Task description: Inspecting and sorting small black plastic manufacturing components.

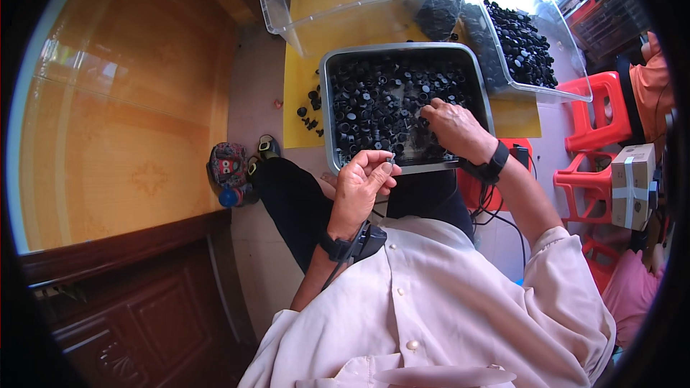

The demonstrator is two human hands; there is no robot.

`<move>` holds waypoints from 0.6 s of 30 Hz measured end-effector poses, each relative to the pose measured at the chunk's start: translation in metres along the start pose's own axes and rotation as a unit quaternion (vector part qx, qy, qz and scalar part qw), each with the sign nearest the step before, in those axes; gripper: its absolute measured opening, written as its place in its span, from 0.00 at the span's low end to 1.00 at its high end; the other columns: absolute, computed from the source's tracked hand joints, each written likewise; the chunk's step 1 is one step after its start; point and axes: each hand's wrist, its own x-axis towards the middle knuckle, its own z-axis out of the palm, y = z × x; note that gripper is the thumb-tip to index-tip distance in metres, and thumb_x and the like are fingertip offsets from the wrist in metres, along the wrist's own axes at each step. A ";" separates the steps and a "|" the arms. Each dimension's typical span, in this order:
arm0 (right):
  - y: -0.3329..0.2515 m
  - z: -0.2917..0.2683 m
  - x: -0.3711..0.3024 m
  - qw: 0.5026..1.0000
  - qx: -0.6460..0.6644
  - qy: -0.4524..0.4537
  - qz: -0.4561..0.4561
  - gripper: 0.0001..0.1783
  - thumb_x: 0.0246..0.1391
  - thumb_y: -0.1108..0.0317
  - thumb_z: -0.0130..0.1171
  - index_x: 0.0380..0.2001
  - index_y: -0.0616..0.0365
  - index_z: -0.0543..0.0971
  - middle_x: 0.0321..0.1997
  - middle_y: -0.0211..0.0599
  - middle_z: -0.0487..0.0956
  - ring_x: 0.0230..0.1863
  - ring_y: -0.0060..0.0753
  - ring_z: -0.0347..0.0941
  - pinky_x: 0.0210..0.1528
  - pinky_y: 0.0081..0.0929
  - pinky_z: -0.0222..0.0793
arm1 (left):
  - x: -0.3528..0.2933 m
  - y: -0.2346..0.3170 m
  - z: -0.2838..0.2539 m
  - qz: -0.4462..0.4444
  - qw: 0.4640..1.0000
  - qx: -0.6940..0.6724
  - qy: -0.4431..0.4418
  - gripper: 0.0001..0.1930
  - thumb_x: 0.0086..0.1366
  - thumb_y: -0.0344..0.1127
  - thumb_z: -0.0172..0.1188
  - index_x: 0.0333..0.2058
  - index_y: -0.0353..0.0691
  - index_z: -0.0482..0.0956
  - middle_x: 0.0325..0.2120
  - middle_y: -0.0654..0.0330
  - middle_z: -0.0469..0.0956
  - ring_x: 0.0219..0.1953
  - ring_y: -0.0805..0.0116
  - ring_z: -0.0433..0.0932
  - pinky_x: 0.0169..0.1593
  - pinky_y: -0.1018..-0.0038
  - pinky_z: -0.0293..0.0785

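background carton [632, 188], print blurred; right hand [458, 128] in tray [402, 47]

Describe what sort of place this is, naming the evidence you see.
Likely a home room doubling as a small workshop: a metal tray of small black parts, red plastic stools and a carved dark wooden panel.

The head-worn fisheye camera looks down past the shirt front [460, 284] toward the tray [431, 168].

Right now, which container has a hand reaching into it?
The metal tray of black parts, lowest in the picture: the right hand reaches into it. No hand is in the clear plastic tubs.
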 end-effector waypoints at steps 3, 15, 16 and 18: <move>0.003 0.001 0.002 1.000 -0.006 -0.020 -0.017 0.12 0.44 0.76 0.56 0.36 0.61 0.75 0.38 0.47 0.74 0.37 0.50 0.75 0.38 0.38 0.72 | 0.002 0.000 -0.002 0.000 1.000 -0.009 0.001 0.11 0.64 0.31 0.55 0.44 0.34 0.72 0.33 0.57 0.79 0.29 0.79 0.75 0.33 0.85 0.72; -0.008 -0.004 0.007 0.999 0.002 -0.030 -0.030 0.11 0.45 0.67 0.60 0.33 0.59 0.76 0.35 0.43 0.74 0.37 0.48 0.74 0.37 0.41 0.71 | 0.004 -0.001 -0.002 -0.004 0.999 -0.034 0.002 0.10 0.64 0.30 0.54 0.43 0.34 0.71 0.35 0.54 0.79 0.31 0.77 0.77 0.34 0.84 0.73; -0.009 -0.007 0.006 1.000 0.004 -0.018 -0.016 0.10 0.44 0.68 0.60 0.32 0.59 0.76 0.35 0.44 0.75 0.36 0.48 0.75 0.36 0.41 0.71 | 0.004 -0.001 -0.003 -0.009 0.999 -0.034 0.004 0.09 0.64 0.29 0.54 0.42 0.34 0.70 0.35 0.53 0.79 0.32 0.76 0.78 0.34 0.84 0.73; -0.016 -0.012 -0.001 0.996 0.076 0.026 -0.037 0.10 0.43 0.69 0.60 0.32 0.59 0.76 0.34 0.43 0.75 0.35 0.47 0.75 0.35 0.39 0.71 | 0.004 0.001 -0.004 -0.008 0.998 -0.063 0.013 0.09 0.64 0.29 0.54 0.43 0.35 0.70 0.38 0.53 0.78 0.34 0.74 0.78 0.36 0.83 0.74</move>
